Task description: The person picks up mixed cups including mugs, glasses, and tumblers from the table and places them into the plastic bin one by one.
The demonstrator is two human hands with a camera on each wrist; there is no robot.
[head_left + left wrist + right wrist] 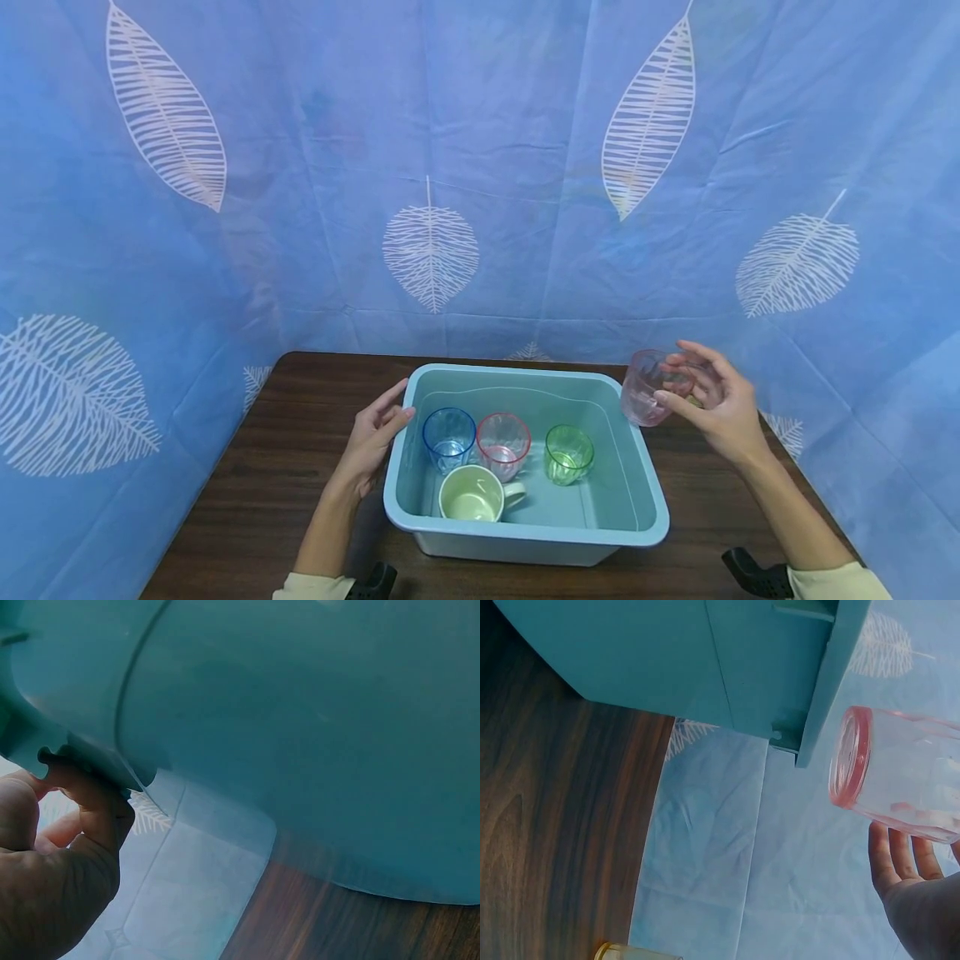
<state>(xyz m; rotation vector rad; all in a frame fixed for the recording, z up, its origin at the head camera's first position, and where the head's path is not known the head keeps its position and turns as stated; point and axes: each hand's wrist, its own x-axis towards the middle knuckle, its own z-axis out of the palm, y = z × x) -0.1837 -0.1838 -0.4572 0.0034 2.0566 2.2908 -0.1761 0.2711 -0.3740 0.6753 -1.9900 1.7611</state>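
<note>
A light blue-green plastic basin [525, 537] stands on the table. In it are a blue-rimmed glass [449, 433], a red-rimmed glass [504, 433], a green glass [568, 454] and a pale green mug [472, 500] with its handle to the right. My left hand [375, 433] grips the basin's left rim, thumb on top; the left wrist view shows its fingers bent under the edge. Beyond the right rim, my right hand [723, 408] holds a clear pink-tinted glass [911, 772] in the air, between thumb and fingers.
Low in the right wrist view, part of a yellow-rimmed glass [637, 952] shows at the frame's edge. The dark wooden table [300, 417] extends on both sides of the basin. A blue cloth [510, 167] with white leaf prints hangs behind the table.
</note>
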